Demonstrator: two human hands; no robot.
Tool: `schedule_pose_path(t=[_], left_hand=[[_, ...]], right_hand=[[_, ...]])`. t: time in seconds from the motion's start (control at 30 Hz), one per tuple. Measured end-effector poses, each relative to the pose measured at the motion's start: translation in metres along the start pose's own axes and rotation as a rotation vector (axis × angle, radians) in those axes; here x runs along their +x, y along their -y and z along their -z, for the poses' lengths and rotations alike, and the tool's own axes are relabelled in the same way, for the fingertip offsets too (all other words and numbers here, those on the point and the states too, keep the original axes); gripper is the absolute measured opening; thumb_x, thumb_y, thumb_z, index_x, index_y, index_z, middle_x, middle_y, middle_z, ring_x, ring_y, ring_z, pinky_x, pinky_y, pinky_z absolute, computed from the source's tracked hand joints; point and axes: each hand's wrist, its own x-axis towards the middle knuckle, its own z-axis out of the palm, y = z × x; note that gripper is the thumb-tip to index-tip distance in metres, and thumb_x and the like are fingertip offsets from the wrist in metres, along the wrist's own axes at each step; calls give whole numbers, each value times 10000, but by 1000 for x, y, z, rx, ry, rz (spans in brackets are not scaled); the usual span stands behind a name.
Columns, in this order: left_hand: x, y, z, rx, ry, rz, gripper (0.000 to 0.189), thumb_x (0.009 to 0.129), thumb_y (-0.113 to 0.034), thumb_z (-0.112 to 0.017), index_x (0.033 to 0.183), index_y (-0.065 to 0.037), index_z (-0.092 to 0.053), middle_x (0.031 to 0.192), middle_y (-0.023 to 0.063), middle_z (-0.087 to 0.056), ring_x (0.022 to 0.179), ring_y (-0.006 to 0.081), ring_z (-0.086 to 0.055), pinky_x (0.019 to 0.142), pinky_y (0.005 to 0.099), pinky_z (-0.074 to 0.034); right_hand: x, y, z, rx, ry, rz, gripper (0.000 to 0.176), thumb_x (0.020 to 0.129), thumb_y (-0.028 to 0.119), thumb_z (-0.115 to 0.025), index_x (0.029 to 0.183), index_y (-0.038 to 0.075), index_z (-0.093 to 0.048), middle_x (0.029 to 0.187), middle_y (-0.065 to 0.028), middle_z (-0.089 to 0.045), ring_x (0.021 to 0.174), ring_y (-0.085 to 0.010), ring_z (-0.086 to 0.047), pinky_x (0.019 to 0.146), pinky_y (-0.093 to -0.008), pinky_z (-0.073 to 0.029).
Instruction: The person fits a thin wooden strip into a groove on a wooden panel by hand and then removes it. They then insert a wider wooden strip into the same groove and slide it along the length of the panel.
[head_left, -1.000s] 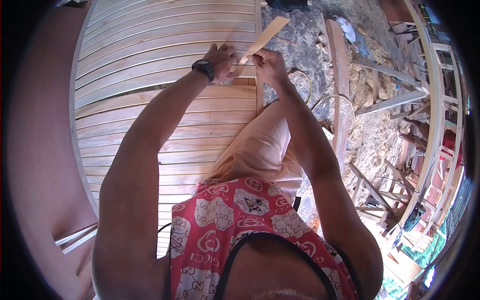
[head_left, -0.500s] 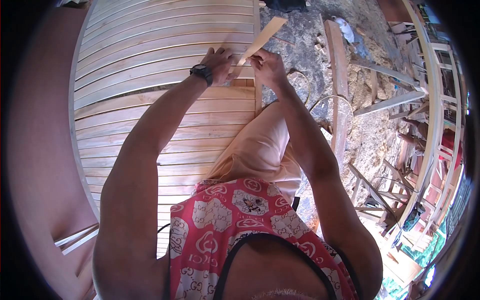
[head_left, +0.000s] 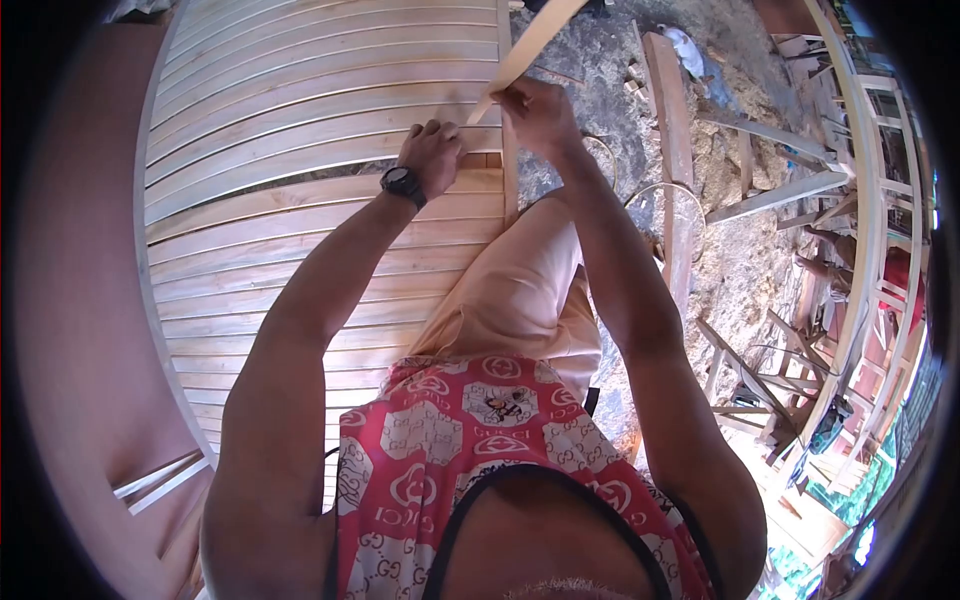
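A thin, pale wooden strip (head_left: 540,40) slants up and away over the right edge of a slatted wooden panel (head_left: 330,225). My right hand (head_left: 540,115) is closed on this strip near its lower part. The strip's lower end points down at the slats, close to the fingers of my left hand (head_left: 432,158). That left hand wears a dark wristwatch (head_left: 403,183) and lies on the panel with curled fingers. What they hold, if anything, is hidden. Beside it, a darker gap (head_left: 486,160) shows between two slats near the panel's side rail.
A long timber beam (head_left: 670,130) lies on the dusty ground to the right, with a wire loop (head_left: 665,190) by it. Wooden frames (head_left: 780,200) stand farther right, where another person's arm (head_left: 825,268) shows. A brown board (head_left: 80,250) borders the panel's left.
My right hand has moved up and slightly right with the wooden strip, whose far end now leaves the view. My left hand has come away from the strip and shifted slightly down.
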Motion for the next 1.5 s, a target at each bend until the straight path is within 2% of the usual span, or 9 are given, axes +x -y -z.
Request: schedule_pose_path(t=[0.07, 0.13, 0.2, 0.23, 0.3, 0.4, 0.6, 0.67, 1.5], left_hand=[[0, 0, 8, 18, 86, -4, 129, 884, -209, -754, 985, -132, -777, 1100, 17, -684, 1077, 261, -625, 947, 459, -467], [2, 0, 21, 33, 165, -14, 191, 879, -232, -768, 1043, -134, -775, 1138, 25, -673, 1104, 263, -615, 967, 466, -455], [0, 0, 35, 31, 249, -41, 415, 847, -343, -822, 1203, -149, -732, 1243, 43, -630, 1184, 265, -578, 1023, 490, -417], [1, 1, 38, 29, 248, -42, 415, 847, -343, -822, 1203, -149, -732, 1243, 43, -630, 1184, 265, -578, 1023, 490, -417], [3, 3, 42, 12, 354, -66, 638, 793, -470, -863, 1313, -154, -673, 1314, 54, -590, 1240, 271, -545, 1053, 509, -390], [2, 2, 42, 24, 366, -73, 692, 754, -503, -884, 1309, -150, -668, 1312, 57, -592, 1249, 273, -547, 1052, 504, -389], [3, -3, 45, 29, 362, -63, 699, 756, -460, -891, 1314, -118, -645, 1310, 68, -587, 1242, 269, -548, 1040, 490, -394], [4, -4, 45, 39, 372, -70, 696, 758, -456, -889, 1310, -109, -645, 1305, 70, -587, 1238, 266, -550, 1034, 484, -396], [4, 5, 25, 52, 277, -102, 478, 780, -335, -887, 1175, -120, -723, 1211, 17, -627, 1164, 220, -585, 966, 441, -428]], right_hand=[[-4, 6, 9, -3, -43, -23, 141, 952, 147, -741, 1050, 57, -787, 905, -143, -786, 811, -241, -777, 719, -344, -585], [-13, 7, 16, 31, -108, 87, 132, 949, 130, -737, 1047, 59, -789, 867, -133, -783, 727, -202, -756, 667, -328, -567], [-31, 9, 11, 62, -59, 97, 124, 944, 115, -737, 1039, 50, -785, 860, -137, -782, 701, -189, -744, 644, -324, -557], [-39, 6, 5, 98, -9, 107, 117, 940, 100, -737, 1031, 41, -782, 853, -141, -780, 674, -177, -732, 622, -321, -548], [-49, -4, -10, 128, -19, 117, 108, 934, 88, -741, 1021, 37, -779, 845, -139, -779, 665, -179, -728, 616, -323, -545], [-57, -12, -23, 139, -25, 104, 85, 927, 70, -747, 1003, 46, -775, 825, -137, -768, 647, -190, -722, 608, -326, -541], [-58, -15, -32, 130, -131, 193, 91, 937, 81, -736, 1022, 74, -768, 768, -139, -722, 600, -186, -676, 584, -336, -516], [-60, -12, -30, 75, -33, 62, 144, 943, 116, -735, 1084, 125, -756, 881, -170, -729, 776, -356, -727, 654, -410, -555], [-53, -14, -30, 130, -67, 146, 158, 919, 47, -721, 1068, 100, -733, 839, -173, -719, 694, -345, -712, 610, -406, -543]])
